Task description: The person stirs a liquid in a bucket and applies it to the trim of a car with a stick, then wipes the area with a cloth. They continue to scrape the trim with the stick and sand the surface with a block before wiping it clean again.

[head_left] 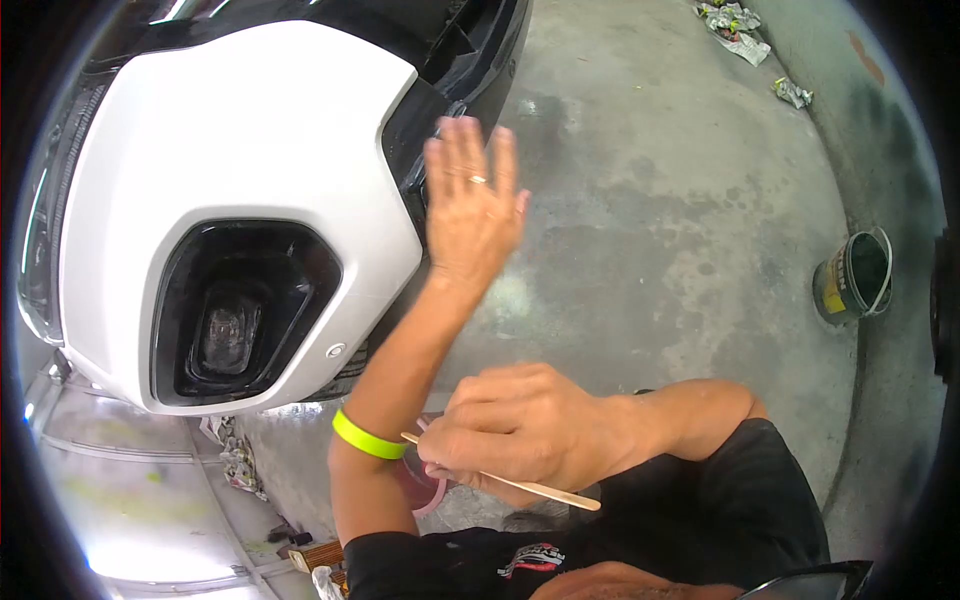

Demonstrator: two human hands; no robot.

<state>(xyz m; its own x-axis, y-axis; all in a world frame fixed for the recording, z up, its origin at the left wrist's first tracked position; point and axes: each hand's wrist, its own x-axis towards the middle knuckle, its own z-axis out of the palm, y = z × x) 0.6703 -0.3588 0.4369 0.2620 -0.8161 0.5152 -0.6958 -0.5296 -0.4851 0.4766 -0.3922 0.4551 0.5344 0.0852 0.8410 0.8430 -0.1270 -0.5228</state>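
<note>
My left hand [472, 200] is stretched out at the edge of a white bumper panel [250, 130], fingers apart and its back to the camera, with a ring on one finger. It holds nothing; whether it touches the black trim [410, 130] is unclear. Lower down, my right hand [520, 430] grips a thin wooden stick [545, 491] that points down to the right, its other end near the yellow wristband [367, 436] on my left forearm. A black lamp recess [240, 310] sits in the panel's lower part.
A dark bucket [853, 278] with a handle stands on the concrete floor [640, 200] by the right wall. Crumpled paper [733, 30] lies at the top right and more [240, 465] at the lower left. A pink-rimmed container [432, 497] is partly hidden below my right hand.
</note>
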